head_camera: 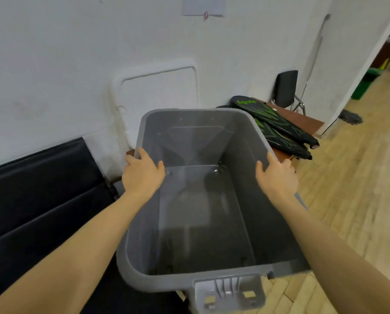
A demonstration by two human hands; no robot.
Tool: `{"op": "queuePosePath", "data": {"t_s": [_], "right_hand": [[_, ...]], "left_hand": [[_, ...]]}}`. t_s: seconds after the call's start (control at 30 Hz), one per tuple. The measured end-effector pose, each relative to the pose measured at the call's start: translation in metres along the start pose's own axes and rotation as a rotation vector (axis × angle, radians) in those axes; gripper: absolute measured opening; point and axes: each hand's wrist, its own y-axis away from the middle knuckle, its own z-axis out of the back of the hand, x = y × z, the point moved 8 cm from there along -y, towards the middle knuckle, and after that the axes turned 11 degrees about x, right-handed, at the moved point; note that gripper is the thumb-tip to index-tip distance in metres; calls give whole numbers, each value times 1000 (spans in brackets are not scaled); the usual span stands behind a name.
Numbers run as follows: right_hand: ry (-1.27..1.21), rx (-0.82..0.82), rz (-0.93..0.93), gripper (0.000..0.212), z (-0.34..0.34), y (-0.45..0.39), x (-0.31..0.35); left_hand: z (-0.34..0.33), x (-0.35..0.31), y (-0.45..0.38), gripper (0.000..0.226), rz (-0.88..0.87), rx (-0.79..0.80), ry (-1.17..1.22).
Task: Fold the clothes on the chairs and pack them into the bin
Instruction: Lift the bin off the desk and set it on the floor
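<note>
Item: 1 grey plastic bin [196,223], rectangular, open-topped, interior bare, a moulded latch bracket on its near short rim. It is held between 2 hands at the far ends of its long rims. Left hand [143,175]: grips the left rim, thumb lying inside the wall, the other fingers curled over the rim to the outside, fingertips mostly hidden behind the edge. Right hand [277,175]: grips the right rim in mirror fashion, thumb inside against the wall, fingers wrapped over the top and down the outer face. The bin thus lies between the 2 palms, each rim pinched between thumb and fingers; whether its base rests on anything cannot be told. Surroundings: black padded seating [42,196] along the left, against a white wall [76,64]; beyond the bin's far right corner, 2 black racket covers with green print [277,123] lie on a brown table [307,120]; a black chair [285,88] stands behind that table; wood-pattern floor [348,177] on the right.
</note>
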Motion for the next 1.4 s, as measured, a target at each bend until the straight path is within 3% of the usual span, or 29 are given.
{"op": "queuePosePath", "data": {"t_s": [0.3, 0.47, 0.7, 0.97, 1.1, 1.4], "right_hand": [[-164, -60, -200, 54, 27, 42, -170], [-169, -86, -318, 56, 38, 76, -284], [-174, -13, -467, 63, -7, 143, -405], [-42, 109, -535, 69, -107, 178, -467], [-4, 202, -566, 76, -198, 195, -483], [-12, 250, -602, 78, -428, 219, -525]], "left_hand": [[-47, -131, 76, 73, -215, -19, -30], [-112, -203, 128, 71, -306, 45, -1], [-225, -254, 188, 74, -430, 197, -42], [-365, -221, 203, 80, -489, 420, -143], [-456, -178, 196, 83, -470, 477, -136], [-664, -70, 179, 87, -449, 514, -122]]}}
